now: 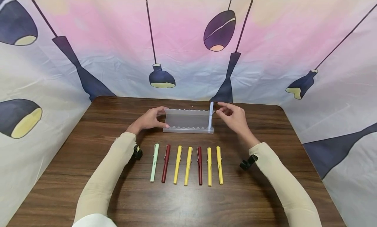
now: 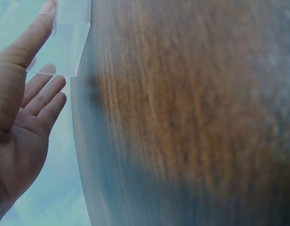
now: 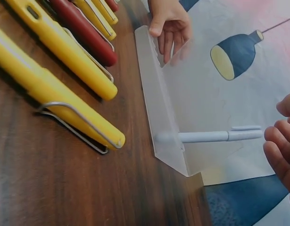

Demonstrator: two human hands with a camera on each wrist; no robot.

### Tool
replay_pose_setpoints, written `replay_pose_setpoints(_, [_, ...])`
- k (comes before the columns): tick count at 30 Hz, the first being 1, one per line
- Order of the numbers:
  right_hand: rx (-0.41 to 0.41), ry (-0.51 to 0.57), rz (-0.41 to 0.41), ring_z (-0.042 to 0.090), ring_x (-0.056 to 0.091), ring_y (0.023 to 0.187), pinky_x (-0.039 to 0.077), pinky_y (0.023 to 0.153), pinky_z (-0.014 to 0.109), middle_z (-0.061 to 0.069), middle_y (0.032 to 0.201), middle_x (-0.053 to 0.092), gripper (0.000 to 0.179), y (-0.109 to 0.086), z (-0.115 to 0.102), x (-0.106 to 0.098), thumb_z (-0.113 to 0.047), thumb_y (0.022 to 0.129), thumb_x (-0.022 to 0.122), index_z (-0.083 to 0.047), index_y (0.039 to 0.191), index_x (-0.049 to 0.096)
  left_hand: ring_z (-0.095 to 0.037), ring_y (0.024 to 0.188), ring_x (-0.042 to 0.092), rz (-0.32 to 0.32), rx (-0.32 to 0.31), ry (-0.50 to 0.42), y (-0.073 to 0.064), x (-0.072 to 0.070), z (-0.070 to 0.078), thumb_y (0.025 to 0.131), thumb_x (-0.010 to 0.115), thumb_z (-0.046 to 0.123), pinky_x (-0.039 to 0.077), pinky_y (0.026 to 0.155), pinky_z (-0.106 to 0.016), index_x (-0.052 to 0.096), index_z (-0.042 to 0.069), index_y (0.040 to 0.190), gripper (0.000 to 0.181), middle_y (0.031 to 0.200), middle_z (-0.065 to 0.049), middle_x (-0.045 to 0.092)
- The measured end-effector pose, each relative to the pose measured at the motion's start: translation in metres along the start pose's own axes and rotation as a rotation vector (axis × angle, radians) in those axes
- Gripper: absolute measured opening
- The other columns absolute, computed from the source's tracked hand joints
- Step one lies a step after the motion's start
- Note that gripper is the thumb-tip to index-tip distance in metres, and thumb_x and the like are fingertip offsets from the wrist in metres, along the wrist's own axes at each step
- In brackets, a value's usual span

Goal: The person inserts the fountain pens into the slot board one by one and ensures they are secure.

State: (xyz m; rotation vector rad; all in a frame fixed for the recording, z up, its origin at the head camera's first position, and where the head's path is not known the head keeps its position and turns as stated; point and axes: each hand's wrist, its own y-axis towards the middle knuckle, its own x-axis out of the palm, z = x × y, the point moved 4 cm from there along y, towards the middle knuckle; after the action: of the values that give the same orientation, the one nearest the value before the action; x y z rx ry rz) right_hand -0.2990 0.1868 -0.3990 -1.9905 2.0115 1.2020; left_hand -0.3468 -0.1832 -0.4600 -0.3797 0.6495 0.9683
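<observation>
A clear plastic pen rack with notched edges stands toward the back of the table. My left hand holds its left end, thumb at the front edge and fingers behind; the left wrist view shows the thumb against the plastic. A pale lavender pen lies across the rack's right end, resting in the notches. Just right of that pen, my right hand has loosely bent fingers and holds nothing. The right wrist view shows a narrow gap between its fingertips and the pen's end.
In front of the rack lies a row of pens: a mint green pen, dark red pens such as one beside it, and several yellow pens such as the rightmost. A printed cloth hangs behind the wooden table.
</observation>
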Motion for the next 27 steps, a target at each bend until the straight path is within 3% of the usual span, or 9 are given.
replay_pose_setpoints(15, [-0.001,0.006,-0.060,0.010,0.069,0.077,0.057,0.068,0.019,0.001,0.093,0.076,0.027,-0.043,-0.011,-0.010,-0.019,0.091,0.080,-0.013,0.117,0.077,-0.037,0.142,0.047,0.000,0.009,0.002,0.000,-0.001,0.002,0.082,0.089,0.026,0.040,0.116,-0.054,0.045,0.006,0.150,0.083,0.153,-0.021,0.047])
replay_pose_setpoints(27, [0.020,-0.035,-0.191,0.011,0.071,0.081,0.061,0.069,0.028,0.000,0.096,0.075,0.032,-0.084,-0.001,0.001,-0.022,0.092,0.079,-0.008,0.120,0.076,-0.037,0.143,0.046,-0.007,0.014,-0.007,0.000,-0.001,0.000,0.083,0.089,0.027,0.039,0.117,-0.055,0.045,0.007,0.150,0.083,0.154,-0.020,0.046])
